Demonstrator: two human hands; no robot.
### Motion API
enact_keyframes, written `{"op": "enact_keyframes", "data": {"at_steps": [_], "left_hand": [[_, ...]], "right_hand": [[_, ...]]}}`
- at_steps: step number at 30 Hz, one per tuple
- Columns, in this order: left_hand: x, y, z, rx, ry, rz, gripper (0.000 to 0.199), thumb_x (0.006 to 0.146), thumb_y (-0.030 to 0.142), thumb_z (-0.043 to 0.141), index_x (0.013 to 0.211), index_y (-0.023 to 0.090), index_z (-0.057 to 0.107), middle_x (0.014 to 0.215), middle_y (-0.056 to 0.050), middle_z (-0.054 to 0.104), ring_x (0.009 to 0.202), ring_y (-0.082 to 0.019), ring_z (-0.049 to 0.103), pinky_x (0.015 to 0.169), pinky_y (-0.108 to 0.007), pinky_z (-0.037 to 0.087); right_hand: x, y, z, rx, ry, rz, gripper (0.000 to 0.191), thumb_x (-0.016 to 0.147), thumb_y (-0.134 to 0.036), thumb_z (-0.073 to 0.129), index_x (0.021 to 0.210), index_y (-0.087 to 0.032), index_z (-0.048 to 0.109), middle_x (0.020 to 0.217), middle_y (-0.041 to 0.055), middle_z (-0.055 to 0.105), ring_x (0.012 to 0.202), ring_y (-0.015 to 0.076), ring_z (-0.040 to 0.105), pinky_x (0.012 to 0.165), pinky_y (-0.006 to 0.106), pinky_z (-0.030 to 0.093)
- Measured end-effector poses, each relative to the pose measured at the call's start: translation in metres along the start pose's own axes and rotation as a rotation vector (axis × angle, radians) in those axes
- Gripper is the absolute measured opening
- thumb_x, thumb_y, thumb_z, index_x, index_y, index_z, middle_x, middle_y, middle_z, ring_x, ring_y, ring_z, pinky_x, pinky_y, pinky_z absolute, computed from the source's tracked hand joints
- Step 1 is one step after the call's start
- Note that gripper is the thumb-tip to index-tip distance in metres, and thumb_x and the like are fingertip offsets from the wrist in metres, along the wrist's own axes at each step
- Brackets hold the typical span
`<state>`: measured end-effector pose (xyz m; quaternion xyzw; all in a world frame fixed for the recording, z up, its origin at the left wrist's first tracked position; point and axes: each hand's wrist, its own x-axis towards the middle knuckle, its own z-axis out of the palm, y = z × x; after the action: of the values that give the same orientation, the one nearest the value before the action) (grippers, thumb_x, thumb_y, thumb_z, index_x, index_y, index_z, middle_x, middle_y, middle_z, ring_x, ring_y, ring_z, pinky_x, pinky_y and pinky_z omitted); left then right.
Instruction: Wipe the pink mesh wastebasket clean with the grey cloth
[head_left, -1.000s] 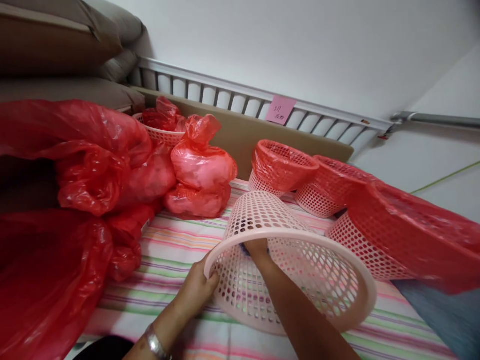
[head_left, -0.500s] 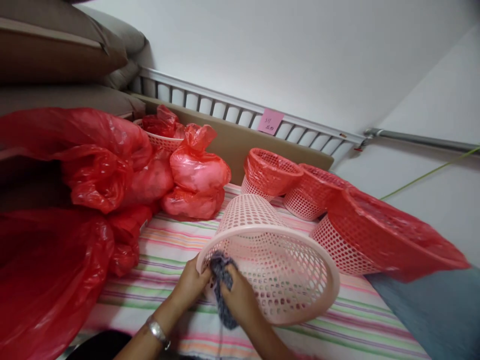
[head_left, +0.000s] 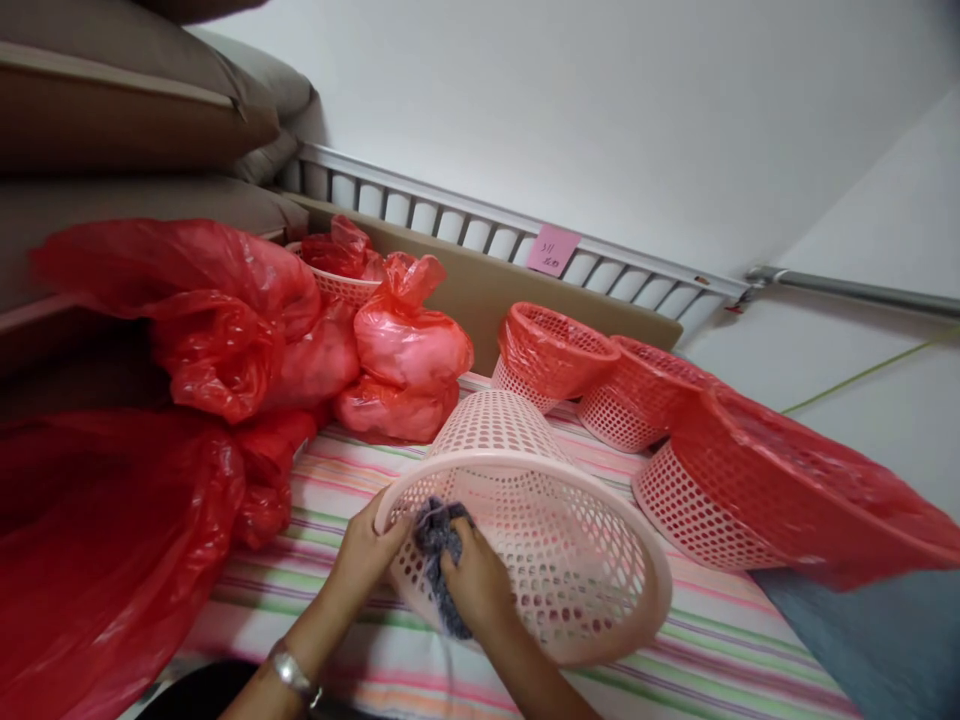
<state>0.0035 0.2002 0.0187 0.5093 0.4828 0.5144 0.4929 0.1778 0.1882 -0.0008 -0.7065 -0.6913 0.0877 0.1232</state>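
A pale pink perforated basket [head_left: 487, 462] lies tipped on the striped cloth [head_left: 337, 480], its wide mouth facing me. My left hand [head_left: 369, 545] grips the left part of its rim, thumb inside and the other fingers outside. Inside the mouth, near that same side, my right hand [head_left: 476, 580] holds a crumpled grey-blue cloth [head_left: 442, 560] against the basket wall. The fingertips pressed into this cloth are partly hidden.
Three baskets lined with red bags [head_left: 559, 345] stand behind and to the right. Filled red bags [head_left: 405, 350] lie at the left, below stacked brown cushions [head_left: 135, 90]. A radiator [head_left: 450, 225] with a pink note [head_left: 553, 250] runs behind.
The basket's mouth has shifted slightly left and down, with my left hand on its rim. My right hand and the cloth have moved a little up inside it. The surroundings appear shifted right.
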Motion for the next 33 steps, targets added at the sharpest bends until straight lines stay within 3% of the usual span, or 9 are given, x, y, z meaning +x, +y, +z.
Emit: {"op": "enact_keyframes", "data": {"at_steps": [3,7,11,15,20,24,28,30,33], "left_hand": [[-0.004,-0.021,0.01,-0.138,-0.075,-0.134,0.047,0.067,0.029,0.06,0.108,0.007,0.062,0.101,-0.012,0.071,0.091,-0.025,0.065,0.078,-0.034,0.052],[-0.009,-0.04,0.013,-0.132,-0.164,-0.133,0.053,0.068,0.027,0.06,0.118,0.012,0.058,0.108,-0.009,0.07,0.099,-0.024,0.063,0.086,-0.034,0.05],[-0.01,-0.043,0.009,-0.135,-0.195,-0.148,0.051,0.072,0.027,0.06,0.12,0.012,0.057,0.114,-0.009,0.067,0.1,-0.025,0.063,0.087,-0.034,0.049],[-0.009,-0.041,0.011,-0.142,-0.214,-0.133,0.051,0.075,0.026,0.057,0.123,0.011,0.055,0.107,-0.009,0.07,0.095,-0.024,0.064,0.083,-0.033,0.05],[-0.008,-0.043,0.015,-0.076,-0.194,-0.092,0.05,0.074,0.02,0.054,0.122,0.01,0.055,0.102,-0.008,0.071,0.097,-0.023,0.062,0.085,-0.032,0.048],[-0.008,-0.041,0.016,-0.059,-0.179,-0.028,0.04,0.073,0.02,0.053,0.111,0.011,0.062,0.099,-0.007,0.072,0.092,-0.022,0.063,0.082,-0.03,0.048],[-0.012,-0.023,0.016,0.078,-0.17,0.013,0.024,0.075,0.021,0.049,0.086,0.011,0.068,0.075,-0.004,0.071,0.073,-0.019,0.063,0.066,-0.025,0.048],[-0.014,-0.01,0.016,0.172,-0.142,0.061,0.021,0.073,0.016,0.047,0.079,0.012,0.067,0.071,-0.003,0.07,0.067,-0.017,0.062,0.062,-0.023,0.046],[-0.016,0.004,0.016,0.317,-0.12,0.127,0.022,0.069,0.011,0.046,0.079,0.014,0.066,0.069,-0.002,0.068,0.064,-0.016,0.06,0.059,-0.023,0.042]], "right_hand": [[0.025,0.0,0.004,-0.034,0.015,0.044,0.039,0.079,-0.024,0.044,0.118,-0.023,0.049,0.11,0.0081,0.061,0.098,0.0207,0.058,0.082,0.029,0.042],[0.081,0.008,-0.001,-0.124,0.024,0.153,0.039,0.083,-0.027,0.04,0.12,-0.019,0.051,0.107,0.0133,0.063,0.096,0.026,0.06,0.079,0.036,0.043],[0.128,0.018,0.0,-0.109,0.031,0.162,0.04,0.089,-0.029,0.031,0.118,-0.017,0.056,0.119,0.0152,0.058,0.109,0.0271,0.054,0.088,0.038,0.039],[0.141,0.023,-0.001,-0.085,0.002,0.15,0.041,0.09,-0.031,0.031,0.12,-0.018,0.055,0.123,0.014,0.056,0.112,0.0257,0.052,0.09,0.038,0.038],[0.101,0.014,-0.005,-0.085,-0.046,0.162,0.038,0.082,-0.029,0.042,0.116,-0.018,0.055,0.107,0.0117,0.065,0.096,0.0233,0.061,0.079,0.032,0.043],[0.028,-0.001,-0.003,-0.061,-0.063,0.101,0.035,0.08,-0.028,0.043,0.112,-0.02,0.053,0.096,0.0089,0.066,0.085,0.0227,0.063,0.071,0.03,0.044],[-0.035,0.001,-0.008,-0.035,-0.111,-0.019,0.036,0.077,-0.024,0.045,0.112,-0.023,0.053,0.097,0.0069,0.065,0.091,0.0219,0.062,0.076,0.028,0.043],[-0.048,0.009,-0.011,-0.091,-0.113,-0.033,0.038,0.076,-0.023,0.047,0.113,-0.024,0.054,0.099,0.0072,0.065,0.092,0.0226,0.061,0.077,0.029,0.043],[-0.04,0.023,-0.012,-0.21,-0.064,0.02,0.038,0.076,-0.023,0.046,0.113,-0.024,0.055,0.099,0.0078,0.064,0.088,0.023,0.062,0.073,0.031,0.044]]}}
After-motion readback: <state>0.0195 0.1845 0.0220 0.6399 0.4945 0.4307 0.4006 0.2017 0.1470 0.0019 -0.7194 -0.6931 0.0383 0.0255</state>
